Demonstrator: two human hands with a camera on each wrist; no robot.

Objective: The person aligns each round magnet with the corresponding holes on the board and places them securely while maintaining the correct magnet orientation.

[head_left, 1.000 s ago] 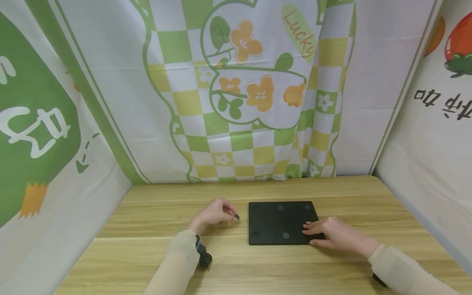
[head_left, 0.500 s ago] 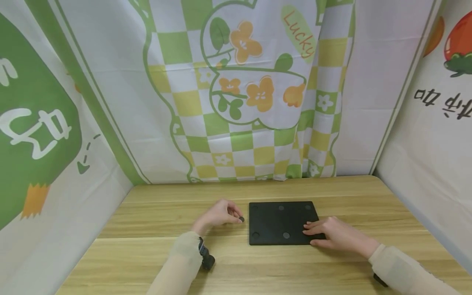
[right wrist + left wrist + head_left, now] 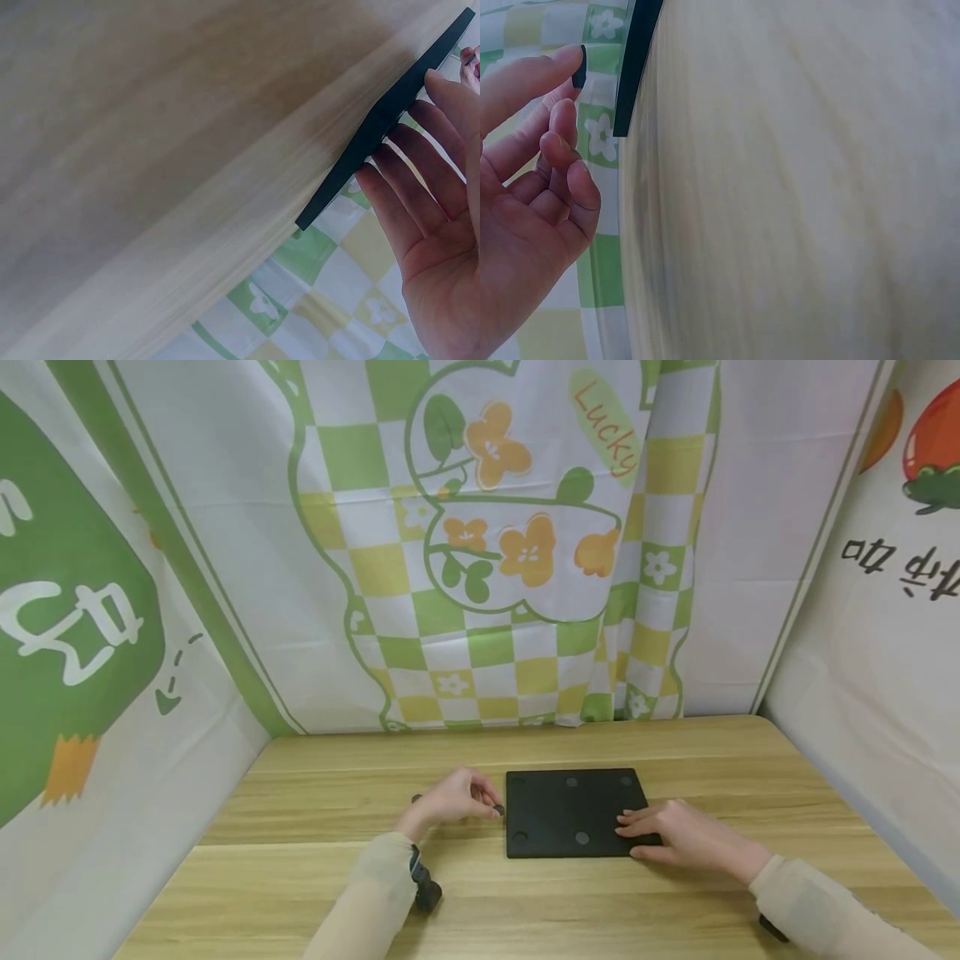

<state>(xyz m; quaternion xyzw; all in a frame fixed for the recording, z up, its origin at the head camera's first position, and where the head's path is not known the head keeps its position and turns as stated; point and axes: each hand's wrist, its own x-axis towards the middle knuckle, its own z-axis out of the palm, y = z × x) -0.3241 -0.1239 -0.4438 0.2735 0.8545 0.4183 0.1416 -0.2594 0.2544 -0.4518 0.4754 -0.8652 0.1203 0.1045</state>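
Note:
A flat black rectangular board (image 3: 546,814) with several round marks on its top lies on the wooden table. Just off its left edge, my left hand (image 3: 453,795) pinches a small dark disc (image 3: 498,810) between thumb and fingertips. The left wrist view shows this disc (image 3: 579,69) edge-on, apart from the board (image 3: 636,71). My right hand (image 3: 678,835) rests on the board's right end, fingers extended over the top and thumb near the front edge. In the right wrist view, the right fingers (image 3: 420,180) touch the board (image 3: 375,127); part of its right end is hidden beneath them.
Another small dark round piece (image 3: 417,798) shows partly behind the left wrist. The wooden table (image 3: 547,910) reaches back to a checkered curtain (image 3: 487,660). Printed cloth walls (image 3: 862,652) stand at both sides.
My left hand has moved a little right with the disc, closer to the board's left edge. A dark round piece behind the left wrist has come into sight. The right hand stays still.

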